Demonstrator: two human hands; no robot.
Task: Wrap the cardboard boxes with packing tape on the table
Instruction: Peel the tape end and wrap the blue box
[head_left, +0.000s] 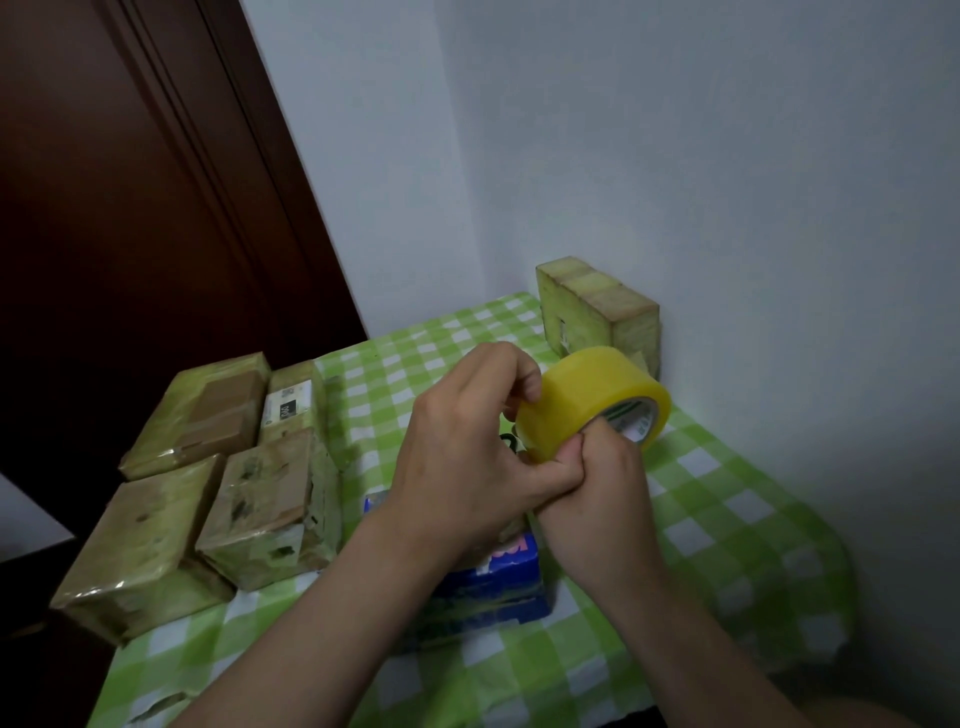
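A yellow roll of packing tape (582, 400) is held up above the table in both hands. My left hand (467, 452) has its fingers curled on the roll's near rim, thumb pressed underneath. My right hand (597, 483) grips the roll from below, with fingers hooked into its core. Under my forearms lies a blue box (493, 577), partly hidden. Several tape-wrapped cardboard boxes (265, 504) sit in a cluster at the table's left. Another wrapped box (597, 312) stands on edge against the wall at the back.
The table wears a green and white checked cloth (727, 519). A white wall runs close along the right and back. A dark brown door (130, 208) fills the left. The leftmost boxes overhang the table's left edge.
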